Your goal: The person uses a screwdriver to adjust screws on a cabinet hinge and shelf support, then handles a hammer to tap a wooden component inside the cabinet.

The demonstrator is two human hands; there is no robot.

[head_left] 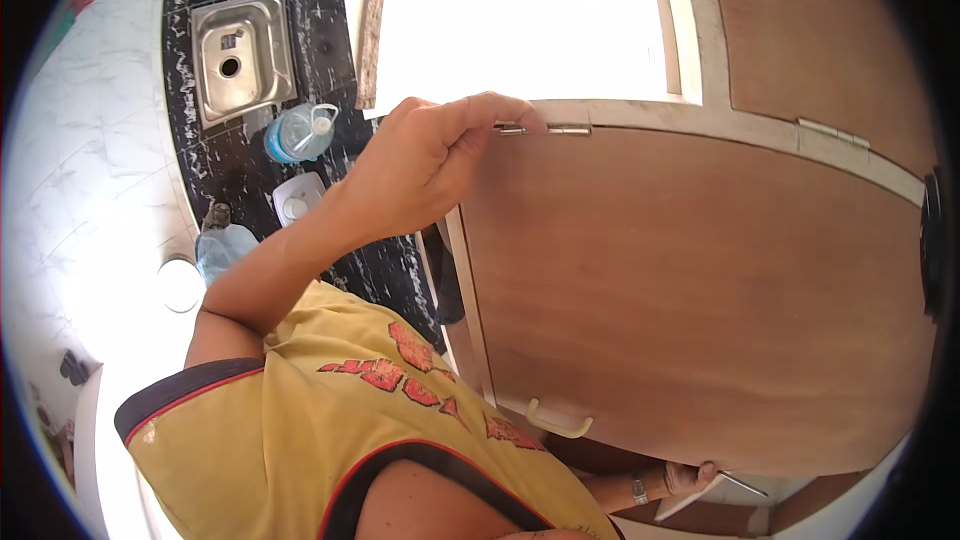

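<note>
My left hand reaches up to the top edge of a brown wooden cabinet door. Its fingers are bent and press on a metal hinge, covering part of it. Low on the right, my right hand, with a watch at the wrist, is closed by the door's lower edge. A slim metal rod shows next to its fingertips; what the fingers hold is too small to make out. A pale handle is fixed on the door's lower left.
Left is a black marbled counter with a steel sink, a large clear water jug and a white container. A bright window opens above the door. Another hinge sits further right on the frame.
</note>
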